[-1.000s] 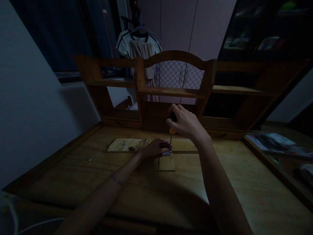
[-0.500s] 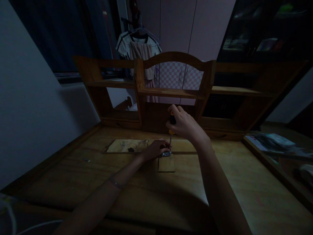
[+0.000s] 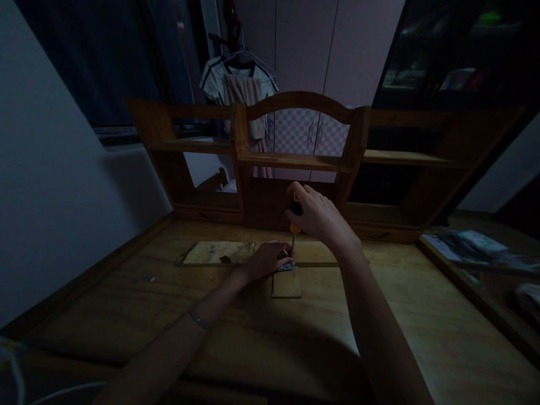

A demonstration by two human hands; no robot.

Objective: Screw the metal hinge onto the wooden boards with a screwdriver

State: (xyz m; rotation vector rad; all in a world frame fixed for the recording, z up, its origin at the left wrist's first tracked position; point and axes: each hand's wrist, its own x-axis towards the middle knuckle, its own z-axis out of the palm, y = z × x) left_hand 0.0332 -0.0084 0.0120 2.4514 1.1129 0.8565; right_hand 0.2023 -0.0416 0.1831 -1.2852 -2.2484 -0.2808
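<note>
Your right hand (image 3: 319,216) is clenched around the handle of a screwdriver (image 3: 294,222), holding it nearly upright in the middle of the frame so the thin shaft points straight down into a small metal hinge (image 3: 287,266); that vertical hold looks meant to keep the tip seated in a screw. Your left hand (image 3: 266,258) lies flat just left of the hinge with its fingertips touching it, pressing rather than grasping, apparently to stop the plate from sliding under the tool. The hinge is a pale, shiny strip lying where a small wooden piece (image 3: 286,284) meets the long flat board (image 3: 236,252) on the worktop (image 3: 422,315). The screwdriver shows a black grip with a yellow-orange collar; its tip is too dim to make out. A wooden shelf unit (image 3: 295,154) stands along the back of the worktop, in the upper half of the frame
</note>
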